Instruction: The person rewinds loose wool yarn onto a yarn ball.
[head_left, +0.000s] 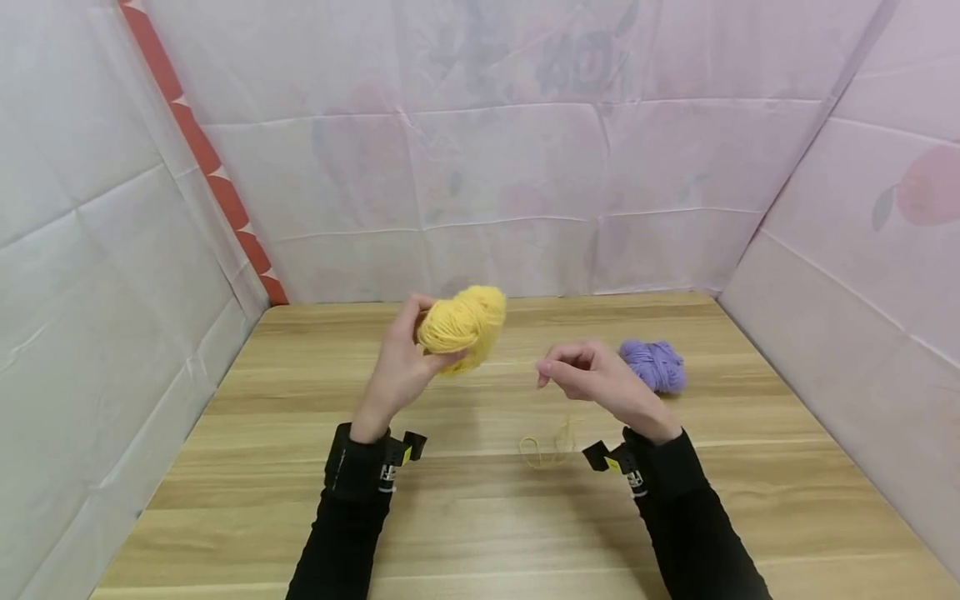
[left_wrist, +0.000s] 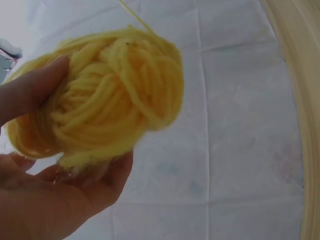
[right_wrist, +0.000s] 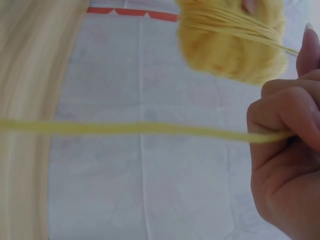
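A yellow skein of yarn (head_left: 463, 323) is held up over the table by my left hand (head_left: 401, 367), thumb on one side and fingers on the other. In the left wrist view the skein (left_wrist: 115, 90) fills the grip, and a strand leaves its top. My right hand (head_left: 600, 379) is to the right, fingers curled, pinching the yellow yarn strand (right_wrist: 150, 128). One part of that strand runs from the skein to the right fingers; the rest hangs from the hand, its loose end (head_left: 531, 452) lying curled on the wood.
A purple skein of yarn (head_left: 654, 365) lies on the wooden table (head_left: 300, 500) just behind the right hand. White printed sheets (head_left: 510, 167) stand as walls at the back and both sides, with a red scalloped strip (head_left: 202, 150) at the left corner.
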